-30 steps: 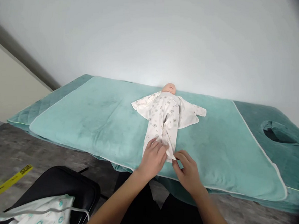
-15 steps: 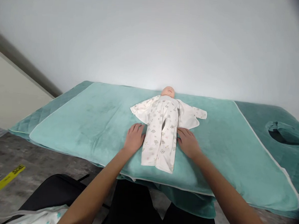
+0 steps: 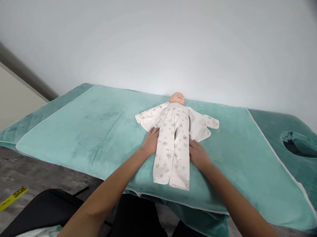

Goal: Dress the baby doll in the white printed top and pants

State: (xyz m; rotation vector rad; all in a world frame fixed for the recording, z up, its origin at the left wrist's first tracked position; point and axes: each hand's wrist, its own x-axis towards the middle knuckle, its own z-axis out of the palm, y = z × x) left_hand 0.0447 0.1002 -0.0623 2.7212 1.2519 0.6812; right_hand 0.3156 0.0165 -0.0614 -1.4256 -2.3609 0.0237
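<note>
A doll lies on its back on the bed, its bald head (image 3: 177, 98) at the wall side. An opened white printed baby shirt (image 3: 151, 115) spreads out beneath it, sleeves out to both sides. White printed baby trousers (image 3: 165, 147) lie along the front of the doll, with a dark gap between the legs. My left hand (image 3: 151, 141) rests against the left edge of the trousers, fingers extended forward. At the right edge is my right hand (image 3: 198, 155), fingers likewise extended. The trouser edges hide both thumbs and some fingertips.
A padded bed (image 3: 112, 126) with a teal cover stands against the wall (image 3: 158, 39). Its face hole (image 3: 302, 145) is at the right. A black chair (image 3: 44, 210) with printed cloth (image 3: 40, 233) is at lower left, near yellow tape (image 3: 4, 206) on the floor.
Both hands have come in closer to the trousers, and their thumbs have slipped out of sight at the edges. The view has shifted slightly; the doll lies as before.
</note>
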